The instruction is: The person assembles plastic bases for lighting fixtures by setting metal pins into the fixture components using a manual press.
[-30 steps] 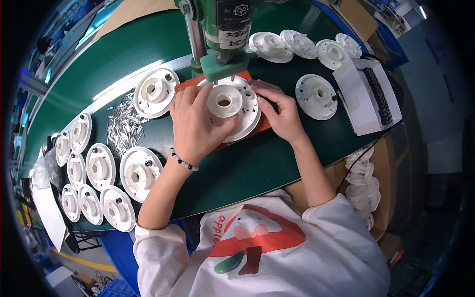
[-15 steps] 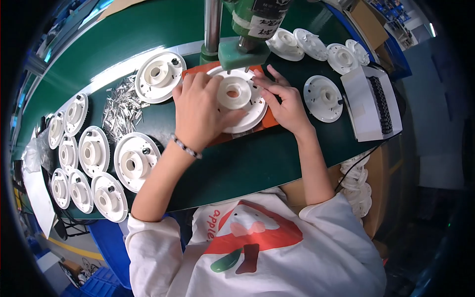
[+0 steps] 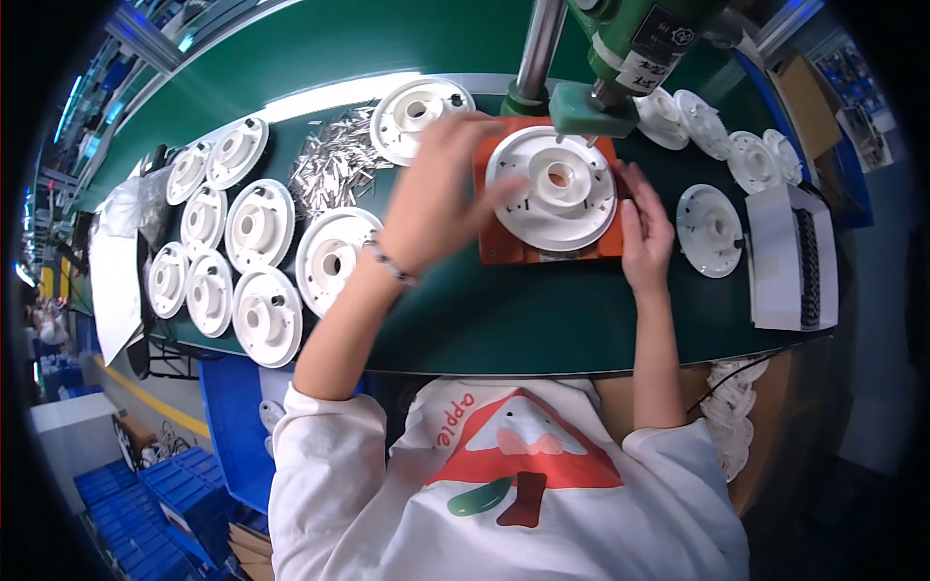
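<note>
A white plastic disc [image 3: 601,208] with a raised round hub lies on an orange fixture [image 3: 499,242] beneath the green head [image 3: 584,110] of a bench press. My left hand [image 3: 436,194], smeared by motion, is over the disc's left side with its thumb and fingers apart and nothing visible in it. At the right edge of the disc and fixture is my right hand [image 3: 646,232], fingers stretched out and thumb apart. Whether it touches the disc or only the fixture I cannot tell. Another white disc [image 3: 378,131] sits just behind my left hand.
Several similar discs [image 3: 260,228] stand on the green table at the left, beside a heap of small metal pins [image 3: 334,165]. One more disc [image 3: 710,230] and a white box with black parts [image 3: 775,281] are at the right. The steel press column [image 3: 541,58] rises behind the fixture.
My left hand has lifted off the disc toward the left. My right hand has shifted from the disc's top right to its right edge. The whole view has turned.
</note>
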### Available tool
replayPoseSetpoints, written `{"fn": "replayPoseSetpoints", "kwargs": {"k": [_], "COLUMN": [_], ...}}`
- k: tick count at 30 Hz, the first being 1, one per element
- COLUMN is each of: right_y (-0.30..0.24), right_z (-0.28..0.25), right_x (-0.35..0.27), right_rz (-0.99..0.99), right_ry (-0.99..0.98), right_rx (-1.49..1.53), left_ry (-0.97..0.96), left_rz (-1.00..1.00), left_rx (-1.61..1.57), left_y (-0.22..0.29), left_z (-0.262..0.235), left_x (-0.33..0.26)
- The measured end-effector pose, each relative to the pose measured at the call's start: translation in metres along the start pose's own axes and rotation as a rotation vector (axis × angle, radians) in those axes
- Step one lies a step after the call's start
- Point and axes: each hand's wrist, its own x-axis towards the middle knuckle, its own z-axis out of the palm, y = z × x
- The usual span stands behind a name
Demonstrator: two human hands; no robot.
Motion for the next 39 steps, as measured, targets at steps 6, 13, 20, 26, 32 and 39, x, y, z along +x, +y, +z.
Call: {"fn": "replayPoseSetpoints", "kwargs": {"k": [6,13,20,26,32,39], "right_y": [-0.004,-0.013,-0.018,-0.021,-0.059,-0.093], "right_z": [-0.001,-0.002,-0.006,-0.009,0.013,0.043], "right_x": [0.005,0.004,0.003,-0.001,-0.005,-0.009], "right_rz": [-0.042,-0.171,-0.19,-0.216,-0.416,-0.49], "right_ry": [0.047,0.001,0.044,0.255,0.123,-0.048], "right_rx": [-0.075,-0.249,-0.268,-0.2,-0.224,-0.035], "left_ry": [-0.511,-0.638,-0.705,-0.495,-0.353,-0.327], "left_rz": [-0.471,-0.483,-0.415,-0.495,-0.596,-0.766], "left_rx": [0.562,0.692,0.798,0.531,0.448,-0.435], "left_y": [-0.082,-0.091,-0.098,-0.079,-0.076,0.006], "left_z": [-0.09,-0.072,-0.064,-0.097,-0.104,-0.075], "left_x": [-0.022,-0.03,-0.03,-0.026,-0.024,-0.016]}}
